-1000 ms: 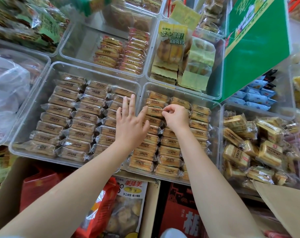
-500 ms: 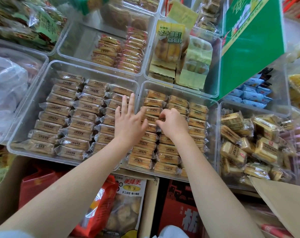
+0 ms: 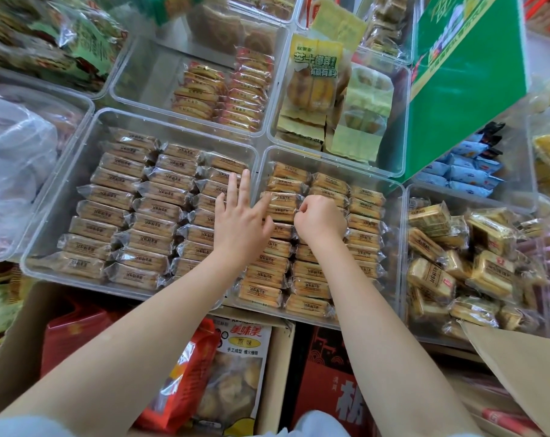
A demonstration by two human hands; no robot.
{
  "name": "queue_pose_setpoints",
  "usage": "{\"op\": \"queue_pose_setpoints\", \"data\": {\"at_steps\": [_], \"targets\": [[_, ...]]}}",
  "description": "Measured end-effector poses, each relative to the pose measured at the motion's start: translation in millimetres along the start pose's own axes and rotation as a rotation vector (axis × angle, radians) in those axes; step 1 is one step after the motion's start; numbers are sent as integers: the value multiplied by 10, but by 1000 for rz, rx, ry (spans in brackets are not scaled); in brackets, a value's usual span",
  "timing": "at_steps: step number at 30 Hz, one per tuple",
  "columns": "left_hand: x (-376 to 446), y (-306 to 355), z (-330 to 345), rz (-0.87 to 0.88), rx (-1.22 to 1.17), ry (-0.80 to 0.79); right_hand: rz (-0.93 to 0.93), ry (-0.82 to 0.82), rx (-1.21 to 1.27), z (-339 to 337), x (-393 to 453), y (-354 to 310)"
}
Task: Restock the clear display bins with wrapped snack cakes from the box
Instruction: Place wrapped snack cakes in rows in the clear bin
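**Squaring Up the Rows in a Near-Full Bin**

Tucking a wrapped snack cake (image 3: 281,205) into line, a person's right hand (image 3: 321,220) curls its fingers (image 3: 302,209) over the packets in the middle column of the right-hand clear bin (image 3: 396,197), apparently pinching a wrapper, though the knuckles hide the pinch itself. The left hand (image 3: 240,222) lies flat with fingers straight and spread, thumb against the left column, seemingly steadying the stack so the rows stay tight.

That bin holds three columns of orange-brown cakes, packed edge to edge, so little room seems left. The neighbouring bin (image 3: 88,146) to its left carries three similar columns, with bare plastic along its far side. Loose square cakes (image 3: 431,220) fill the bin at right. A cardboard flap (image 3: 525,357) shows at lower right, possibly the supply box.
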State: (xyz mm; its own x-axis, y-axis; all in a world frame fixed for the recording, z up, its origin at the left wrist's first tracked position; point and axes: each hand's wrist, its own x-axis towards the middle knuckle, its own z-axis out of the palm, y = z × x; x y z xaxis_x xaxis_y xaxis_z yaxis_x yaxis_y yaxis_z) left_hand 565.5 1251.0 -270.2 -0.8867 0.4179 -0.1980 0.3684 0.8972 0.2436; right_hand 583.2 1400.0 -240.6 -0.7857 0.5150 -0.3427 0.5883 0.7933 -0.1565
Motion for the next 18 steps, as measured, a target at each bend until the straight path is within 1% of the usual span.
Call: {"op": "queue_pose_setpoints", "data": {"at_steps": [2, 4, 6, 8, 10, 12, 15, 18], "targets": [[-18, -5, -2, 10, -49, 25, 17, -25, -36, -3, -14, -4], [-54, -11, 11, 28, -114, 92, -10, -8, -16, -22, -37, 25], [-86, -21, 42, 47, -144, 181, -102, 46, 89, -33, -69, 48], [-101, -29, 65, 52, -148, 222, -222, 67, 161, -28, -94, 50], [-98, -30, 63, 47, -135, 191, -258, 19, 88, -7, -95, 53], [-90, -25, 63, 50, -123, 150, -212, -5, 14, 15, -94, 77], [-84, -36, 66, 64, -146, 147, -192, 32, -26, 40, -83, 78], [-87, -38, 62, 73, -152, 156, -230, 86, 1, 24, -43, 44]]}}
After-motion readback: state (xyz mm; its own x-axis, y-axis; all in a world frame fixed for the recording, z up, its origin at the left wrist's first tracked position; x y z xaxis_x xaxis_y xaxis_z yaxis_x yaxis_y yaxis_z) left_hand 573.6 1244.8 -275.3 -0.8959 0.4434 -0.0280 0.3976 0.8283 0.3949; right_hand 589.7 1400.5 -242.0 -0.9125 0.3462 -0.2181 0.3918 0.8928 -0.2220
